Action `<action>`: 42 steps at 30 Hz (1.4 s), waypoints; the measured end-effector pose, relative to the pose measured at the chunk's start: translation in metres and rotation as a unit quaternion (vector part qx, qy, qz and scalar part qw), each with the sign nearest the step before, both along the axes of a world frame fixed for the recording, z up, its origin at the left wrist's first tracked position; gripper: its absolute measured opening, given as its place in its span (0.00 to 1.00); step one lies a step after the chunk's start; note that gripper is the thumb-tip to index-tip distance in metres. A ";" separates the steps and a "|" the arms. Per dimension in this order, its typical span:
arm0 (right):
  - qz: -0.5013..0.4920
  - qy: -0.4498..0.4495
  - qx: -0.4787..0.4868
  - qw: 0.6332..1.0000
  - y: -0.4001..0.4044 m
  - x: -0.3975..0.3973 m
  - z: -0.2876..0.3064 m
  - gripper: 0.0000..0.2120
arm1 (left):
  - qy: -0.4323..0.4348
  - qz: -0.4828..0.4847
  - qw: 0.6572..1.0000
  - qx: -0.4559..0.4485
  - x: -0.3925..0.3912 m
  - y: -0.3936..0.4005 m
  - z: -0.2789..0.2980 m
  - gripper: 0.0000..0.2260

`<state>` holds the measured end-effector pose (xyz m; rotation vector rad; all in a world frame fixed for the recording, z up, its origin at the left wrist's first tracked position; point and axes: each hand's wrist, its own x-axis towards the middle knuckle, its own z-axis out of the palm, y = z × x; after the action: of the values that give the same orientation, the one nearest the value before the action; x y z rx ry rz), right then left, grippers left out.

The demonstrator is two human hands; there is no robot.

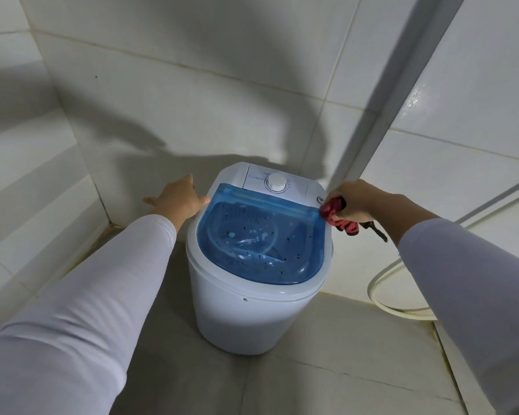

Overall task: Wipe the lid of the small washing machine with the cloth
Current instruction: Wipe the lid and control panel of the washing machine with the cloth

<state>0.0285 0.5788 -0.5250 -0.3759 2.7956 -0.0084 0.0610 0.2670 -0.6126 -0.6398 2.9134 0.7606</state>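
Standing on grey tiled floor (327, 381), washer (252, 319); left grip (179, 199) spread, right grip (354, 202) pinching cloth (337, 215).

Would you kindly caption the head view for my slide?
Right hand brings a red cloth to the blue lid; left hand steadies the washer.
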 end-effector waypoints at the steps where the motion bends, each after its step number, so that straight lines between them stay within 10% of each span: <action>1: -0.001 0.004 -0.021 1.000 -0.003 -0.002 0.006 0.11 | -0.001 0.001 1.000 0.005 0.000 0.000 0.000 0.28; 12: 0.125 0.082 -0.223 0.963 -0.145 -0.005 0.007 0.14 | 0.048 0.017 0.996 0.071 0.010 -0.006 -0.009 0.30; 17: 0.154 0.109 -0.099 0.977 -0.164 -0.007 -0.019 0.17 | 0.038 0.018 0.990 0.138 0.010 -0.024 -0.020 0.39; 42: 0.119 -0.049 -0.113 0.985 -0.183 0.022 -0.025 0.23 | 0.002 -0.037 0.982 0.184 0.015 -0.025 -0.010 0.39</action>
<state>0.0505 0.3954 -0.5497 -0.7425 2.6397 -0.2835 0.0758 0.2421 -0.6229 -0.4882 2.6725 1.2462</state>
